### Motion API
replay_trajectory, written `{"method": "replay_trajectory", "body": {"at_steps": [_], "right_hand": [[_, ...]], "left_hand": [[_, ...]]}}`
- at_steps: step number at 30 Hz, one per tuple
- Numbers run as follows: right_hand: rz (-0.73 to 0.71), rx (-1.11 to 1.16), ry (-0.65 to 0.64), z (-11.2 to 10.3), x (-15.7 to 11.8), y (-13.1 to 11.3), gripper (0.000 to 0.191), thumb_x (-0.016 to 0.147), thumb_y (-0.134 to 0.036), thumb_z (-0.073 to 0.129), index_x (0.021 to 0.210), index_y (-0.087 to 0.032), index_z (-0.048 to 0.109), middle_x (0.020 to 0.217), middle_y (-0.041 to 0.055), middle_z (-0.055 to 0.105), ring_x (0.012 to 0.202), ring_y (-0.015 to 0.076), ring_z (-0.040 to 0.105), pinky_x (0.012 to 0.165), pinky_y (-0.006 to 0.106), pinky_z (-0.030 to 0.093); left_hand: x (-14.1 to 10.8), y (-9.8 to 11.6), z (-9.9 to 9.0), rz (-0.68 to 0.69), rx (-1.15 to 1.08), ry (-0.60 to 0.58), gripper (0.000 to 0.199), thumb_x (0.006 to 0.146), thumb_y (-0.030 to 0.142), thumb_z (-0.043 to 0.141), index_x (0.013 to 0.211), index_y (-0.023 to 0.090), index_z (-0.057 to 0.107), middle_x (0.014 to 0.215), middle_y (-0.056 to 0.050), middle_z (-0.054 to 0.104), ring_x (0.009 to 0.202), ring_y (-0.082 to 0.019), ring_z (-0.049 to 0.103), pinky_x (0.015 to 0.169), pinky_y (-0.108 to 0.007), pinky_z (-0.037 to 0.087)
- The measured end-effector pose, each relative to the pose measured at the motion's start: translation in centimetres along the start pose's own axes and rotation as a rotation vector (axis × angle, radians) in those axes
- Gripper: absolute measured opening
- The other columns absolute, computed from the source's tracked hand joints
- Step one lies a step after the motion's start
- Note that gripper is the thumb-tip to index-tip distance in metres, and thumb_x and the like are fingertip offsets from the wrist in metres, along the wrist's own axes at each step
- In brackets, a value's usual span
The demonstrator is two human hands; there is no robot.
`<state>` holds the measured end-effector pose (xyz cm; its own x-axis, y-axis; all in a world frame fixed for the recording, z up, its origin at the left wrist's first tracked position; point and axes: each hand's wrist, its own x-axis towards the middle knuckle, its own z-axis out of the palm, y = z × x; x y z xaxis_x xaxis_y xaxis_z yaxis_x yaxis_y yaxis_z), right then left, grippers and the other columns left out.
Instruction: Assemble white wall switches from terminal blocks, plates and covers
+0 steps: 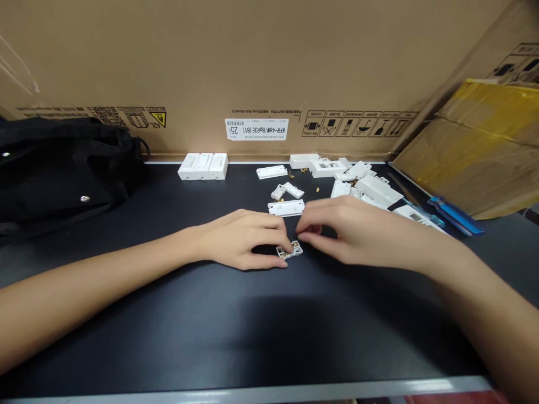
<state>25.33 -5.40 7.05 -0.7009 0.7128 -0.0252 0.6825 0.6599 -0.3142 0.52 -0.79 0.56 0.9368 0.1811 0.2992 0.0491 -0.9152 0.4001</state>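
My left hand rests on the dark bench with its thumb and fingertips gripping a small white switch base that has brass contacts. My right hand hovers just above and behind that base, with thumb and forefinger pinched close together. Anything tiny between them is hidden. A white plastic frame lies just beyond my fingers, and a broken-looking white piece sits past it. Loose brass screws are scattered further back.
A heap of white plastic housings lies back right, near a blue strip. Several joined white covers stand back left beside a black bag. A cardboard box walls the bench's far side.
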Motion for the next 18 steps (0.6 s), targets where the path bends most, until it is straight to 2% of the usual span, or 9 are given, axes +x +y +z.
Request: {"method": "replay_trajectory", "body": {"at_steps": [2,4,6,8,12,18], "right_hand": [[0.108,-0.111,0.131,-0.4,-0.2,1.5,0.022,0.096,-0.022,0.052,0.090,-0.020,0.073,0.086,0.0045,0.074,0.076,0.0191,0.065,0.071,0.032,0.046],[0.214,-0.282,0.229,-0.4,-0.4,3.3,0.026,0.097,-0.024,0.050,0.097,-0.018,0.075,0.096,0.0098,0.076,0.084,0.0242,0.068,0.075,0.036,0.048],[0.263,-0.409,0.218,-0.1,-0.3,5.1,0.033,0.098,-0.023,0.046,0.110,-0.014,0.075,0.113,0.0157,0.075,0.102,0.0301,0.068,0.085,0.041,0.050],[0.325,-0.456,0.180,0.5,0.0,6.3,0.038,0.099,-0.023,0.044,0.117,-0.011,0.075,0.119,0.0179,0.074,0.109,0.0327,0.068,0.090,0.044,0.051],[0.400,-0.464,0.163,1.4,0.8,6.8,0.040,0.098,-0.020,0.042,0.117,-0.011,0.077,0.120,0.0172,0.075,0.109,0.0323,0.069,0.093,0.046,0.053],[0.404,-0.479,0.130,1.5,1.4,6.0,0.037,0.097,-0.020,0.045,0.109,-0.011,0.079,0.115,0.0170,0.077,0.107,0.0324,0.069,0.094,0.045,0.052]], "left_hand": [[0.0,0.1,-0.1,-0.017,-0.041,-0.018,0.025,0.106,0.037,0.057,0.120,0.019,0.068,0.109,-0.005,0.073,0.097,-0.015,0.069,0.088,-0.026,0.052],[0.0,0.1,-0.2,-0.045,-0.045,-0.018,0.026,0.110,0.031,0.049,0.127,0.020,0.065,0.112,-0.005,0.072,0.095,-0.014,0.068,0.088,-0.025,0.051],[-0.1,0.1,-0.2,-0.060,0.012,-0.019,0.031,0.110,0.023,0.041,0.133,0.021,0.062,0.115,-0.006,0.070,0.093,-0.014,0.066,0.084,-0.026,0.051],[-0.1,0.1,-0.1,-0.059,0.082,-0.028,0.035,0.110,0.020,0.038,0.135,0.023,0.062,0.116,-0.006,0.068,0.089,-0.014,0.065,0.081,-0.026,0.050],[0.0,0.2,-0.1,-0.058,0.110,-0.017,0.029,0.110,0.029,0.043,0.125,0.021,0.066,0.113,-0.007,0.065,0.084,-0.014,0.063,0.078,-0.026,0.050],[0.0,0.3,-0.2,-0.099,0.028,0.008,0.017,0.105,0.034,0.054,0.105,0.020,0.064,0.111,-0.005,0.064,0.086,-0.014,0.062,0.077,-0.025,0.050]]}}
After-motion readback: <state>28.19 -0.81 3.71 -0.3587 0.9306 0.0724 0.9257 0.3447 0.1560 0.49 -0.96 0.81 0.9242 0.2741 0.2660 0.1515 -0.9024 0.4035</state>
